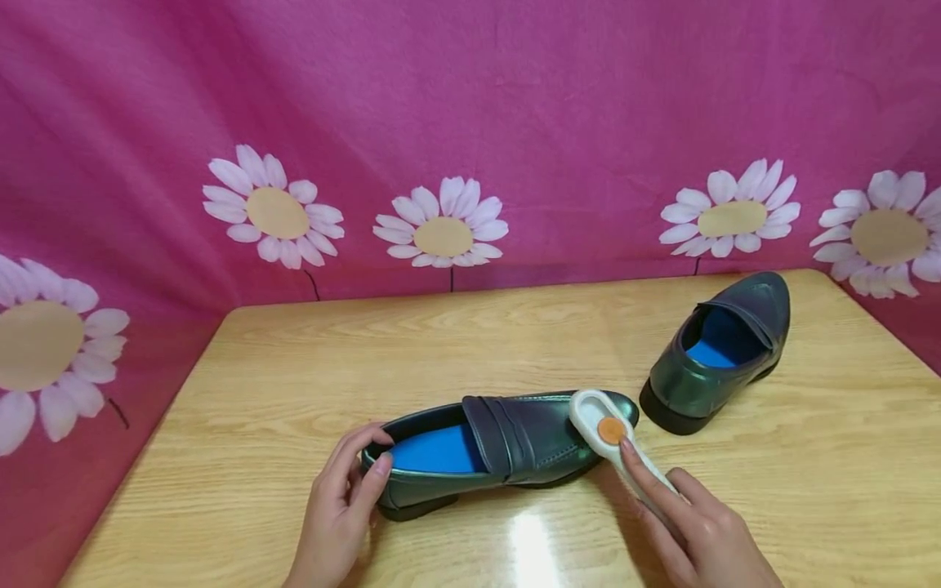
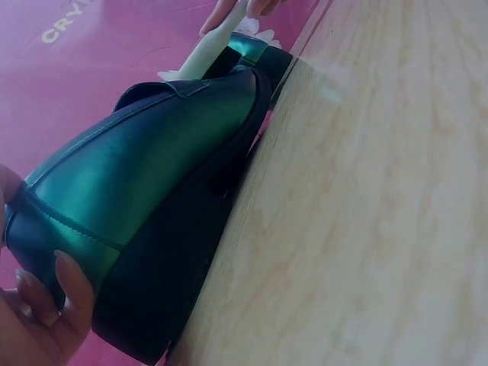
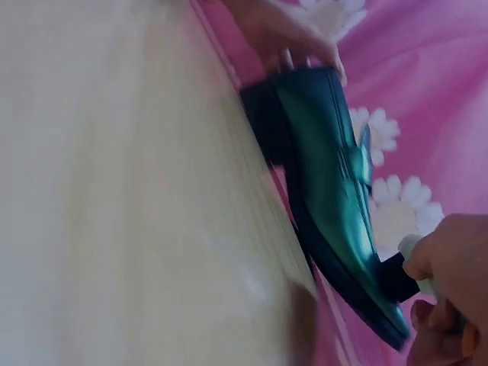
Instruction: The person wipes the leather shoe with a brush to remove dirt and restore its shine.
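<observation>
A dark green-purple loafer (image 1: 515, 441) with a blue insole lies on the table, its toe to the right. My left hand (image 1: 341, 498) grips its heel, the thumb on the near side of the collar and fingers over the back. In my right hand (image 1: 698, 523) is a white-handled brush (image 1: 591, 416) with an orange button, the index finger lying along the handle up to that button. The brush's dark head (image 3: 397, 278) rests on the loafer's toe in the right wrist view; whether it is bristle or sponge is unclear.
A matching loafer (image 1: 716, 351) stands at the table's back right, toe pointing away, close to the first one's toe. The wood-grain table (image 1: 294, 351) ends at a pink cloth backdrop (image 1: 559, 98) printed with white daisies.
</observation>
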Demonstrator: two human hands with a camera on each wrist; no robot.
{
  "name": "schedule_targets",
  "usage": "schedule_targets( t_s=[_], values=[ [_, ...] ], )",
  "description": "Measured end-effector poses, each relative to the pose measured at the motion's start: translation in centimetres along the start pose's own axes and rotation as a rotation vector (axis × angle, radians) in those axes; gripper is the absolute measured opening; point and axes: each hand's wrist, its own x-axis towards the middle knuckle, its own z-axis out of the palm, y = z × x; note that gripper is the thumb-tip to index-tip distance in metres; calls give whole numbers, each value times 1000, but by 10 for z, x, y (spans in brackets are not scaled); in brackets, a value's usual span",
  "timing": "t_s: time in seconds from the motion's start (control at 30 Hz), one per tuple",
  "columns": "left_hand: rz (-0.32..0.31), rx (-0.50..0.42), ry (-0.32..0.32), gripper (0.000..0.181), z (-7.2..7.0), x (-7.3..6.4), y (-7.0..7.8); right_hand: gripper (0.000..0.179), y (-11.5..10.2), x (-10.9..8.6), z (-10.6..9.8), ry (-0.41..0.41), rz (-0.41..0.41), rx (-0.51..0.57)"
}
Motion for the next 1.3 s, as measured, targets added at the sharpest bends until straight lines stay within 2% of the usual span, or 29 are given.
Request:
schedule_targets(
  t_s=[0.13,0.23,0.27,0.37,0.63,0.7,0.8,0.87,0.93,0.97,1.03,1.1,1.13,1.2,1.3],
  values=[
    [15,1,3,17,0,0,0,69,3,4,-5,-27,75,-23],
    [-2,-10,-5,17,1,0,1,66,-4,2,-2,-21,29,-13],
    [-14,-10,-4,16,1,0,2,66,-7,2,-1,-49,19,-2],
    [-18,-5,-11,16,0,0,1,64,-14,0,2,-66,-26,15],
    [8,12,-42,16,-1,1,0,67,2,9,-15,-87,109,-33],
    [3,18,-39,16,-2,1,-1,64,0,7,-14,-102,94,-16],
    [-3,23,-37,16,-2,1,0,63,-13,1,-4,-48,-27,81],
    [-4,23,-35,16,-3,1,0,63,-20,-3,2,0,-144,144],
    [2,23,-33,16,-3,1,0,62,-20,-4,3,14,-200,186],
    [6,19,-33,16,-3,1,0,62,-18,-3,1,13,-197,188],
    [19,13,-35,16,-3,1,0,58,-10,2,-5,-22,-138,183],
    [25,13,-38,16,-3,1,-1,55,-5,4,-10,-76,-37,176],
    [27,13,-38,16,-3,1,-1,55,-3,5,-10,-88,-14,173],
    [27,18,-38,16,-3,1,-1,55,-5,3,-7,-105,-22,199],
    [26,27,-35,16,-4,1,-1,59,-12,-3,1,-50,-148,265]
  ],
)
